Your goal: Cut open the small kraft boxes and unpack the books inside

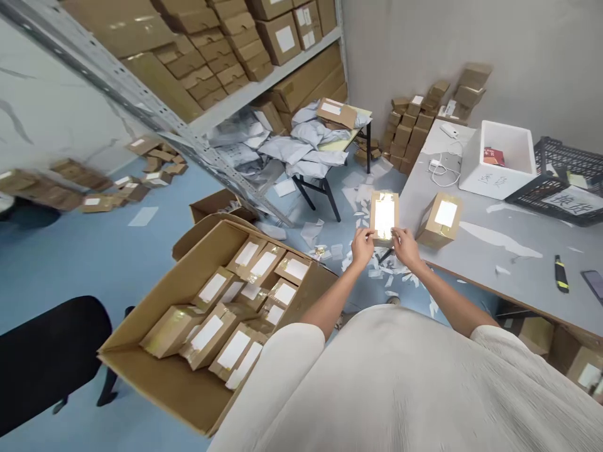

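Note:
Between both hands I hold a small brown cardboard box with a shiny white label facing up. My left hand grips its near left corner and my right hand its near right corner, fingers closed on the edges. The box is off the table, above the paper-strewn floor. Just right of it, another taped carton with a white label stands on the grey table. To my left a large open cardboard carton contains several labelled small boxes.
On the table are a white foam bin, a black crate, a yellow-black utility knife and a phone. A metal shelf and a black chair flank the left side. Stacked cartons line the back wall.

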A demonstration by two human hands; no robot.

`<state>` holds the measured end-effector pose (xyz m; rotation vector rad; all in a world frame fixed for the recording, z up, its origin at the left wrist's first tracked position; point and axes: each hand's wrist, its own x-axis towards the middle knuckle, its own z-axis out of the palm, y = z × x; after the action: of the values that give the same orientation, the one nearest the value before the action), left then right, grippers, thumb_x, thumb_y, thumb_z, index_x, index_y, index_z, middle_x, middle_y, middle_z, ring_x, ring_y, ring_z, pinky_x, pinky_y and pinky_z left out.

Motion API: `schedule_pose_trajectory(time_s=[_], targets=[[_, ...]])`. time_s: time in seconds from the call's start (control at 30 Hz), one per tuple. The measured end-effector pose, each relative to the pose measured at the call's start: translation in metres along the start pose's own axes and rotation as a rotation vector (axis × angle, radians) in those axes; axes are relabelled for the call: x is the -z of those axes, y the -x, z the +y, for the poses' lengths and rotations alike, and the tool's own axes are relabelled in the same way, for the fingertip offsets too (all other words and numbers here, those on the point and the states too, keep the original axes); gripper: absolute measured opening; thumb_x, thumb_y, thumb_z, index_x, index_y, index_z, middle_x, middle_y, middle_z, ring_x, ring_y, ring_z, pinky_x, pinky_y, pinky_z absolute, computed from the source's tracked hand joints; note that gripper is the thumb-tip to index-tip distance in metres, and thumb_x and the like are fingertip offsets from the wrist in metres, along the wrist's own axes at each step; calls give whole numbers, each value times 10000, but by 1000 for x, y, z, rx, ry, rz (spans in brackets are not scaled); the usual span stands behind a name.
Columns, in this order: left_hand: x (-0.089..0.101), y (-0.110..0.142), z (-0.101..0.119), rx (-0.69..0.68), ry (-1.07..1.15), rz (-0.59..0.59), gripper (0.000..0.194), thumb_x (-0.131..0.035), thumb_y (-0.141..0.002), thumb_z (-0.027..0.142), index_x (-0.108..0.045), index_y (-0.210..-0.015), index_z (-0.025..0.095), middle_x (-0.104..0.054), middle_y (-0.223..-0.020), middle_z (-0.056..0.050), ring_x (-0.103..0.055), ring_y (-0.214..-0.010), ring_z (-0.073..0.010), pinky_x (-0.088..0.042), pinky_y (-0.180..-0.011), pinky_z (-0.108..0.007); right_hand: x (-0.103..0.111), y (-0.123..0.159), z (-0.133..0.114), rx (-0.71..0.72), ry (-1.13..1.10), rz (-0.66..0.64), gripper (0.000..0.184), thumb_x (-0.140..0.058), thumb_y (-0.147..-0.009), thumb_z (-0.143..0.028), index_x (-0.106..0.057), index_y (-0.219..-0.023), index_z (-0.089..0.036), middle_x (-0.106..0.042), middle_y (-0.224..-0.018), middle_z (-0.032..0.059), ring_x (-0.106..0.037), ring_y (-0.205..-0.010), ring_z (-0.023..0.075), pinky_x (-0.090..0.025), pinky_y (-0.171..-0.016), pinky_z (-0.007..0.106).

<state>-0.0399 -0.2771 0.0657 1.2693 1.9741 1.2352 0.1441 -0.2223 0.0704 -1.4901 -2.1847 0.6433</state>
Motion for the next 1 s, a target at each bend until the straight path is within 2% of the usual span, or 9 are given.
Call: schedule_pose_trajectory(time_s=[0.17,0.3,0.4,0.5,0.6,0.83,1.0], targets=[[-53,-15,2,-4,3,-92,275,-604,-978,59,-800,-1053,237,-774,-1188,-66,-753,-1074,-230,-594,-1027,-356,24,-6,36,-60,153,-67,482,-417,-1097,-262,-672,-1500,-194,-654,-1286,181,-680,-1076,321,-552,-918,395],[-90,-30,-10,66,-21,-188,286,-623,-958,48,-781,-1114,229,-790,-1232,-80,-761,-1130,-241,-588,-1080,-387,33,-9,49,-73,362,-224,452,-420,-1115,-261,-695,-1469,-201,-654,-1393,209,-620,-1236,354,-490,-1012,421],[-113,-36,-20,108,-14,-327,403,-681,-917,21,-733,-1257,229,-794,-1303,-86,-767,-1175,-247,-595,-1087,-400,32,-9,54,-56,522,-337,394,-460,-1094,-242,-747,-1361,-203,-594,-1554,214,-520,-1376,384,-429,-1086,467],[-128,-44,-25,71,-3,-387,464,-688,-931,19,-696,-1339,240,-769,-1399,-99,-763,-1233,-250,-590,-1103,-398,32,-12,58,-28,564,-364,422,-454,-1075,-209,-713,-1408,-191,-555,-1624,207,-451,-1447,377,-370,-1142,492],[-136,-61,-25,42,-8,-428,453,-683,-945,18,-696,-1336,247,-768,-1410,-88,-771,-1229,-241,-589,-1104,-382,33,-20,60,-34,571,-384,451,-445,-1061,-185,-685,-1443,-175,-615,-1543,217,-482,-1393,374,-331,-1156,515],[-156,-109,-13,-22,-3,-571,435,-697,-918,15,-708,-1296,229,-794,-1358,-89,-791,-1194,-252,-611,-1063,-375,38,-51,53,-147,647,-394,458,-422,-1054,-155,-716,-1399,-93,-661,-1401,267,-498,-1316,412,-340,-1090,518],[-180,-128,-2,-54,-4,-639,451,-683,-903,9,-713,-1278,258,-797,-1352,-60,-779,-1210,-237,-606,-1062,-363,44,-68,62,-246,652,-382,493,-387,-1067,-183,-696,-1432,-62,-632,-1455,280,-492,-1312,418,-346,-1096,540]])
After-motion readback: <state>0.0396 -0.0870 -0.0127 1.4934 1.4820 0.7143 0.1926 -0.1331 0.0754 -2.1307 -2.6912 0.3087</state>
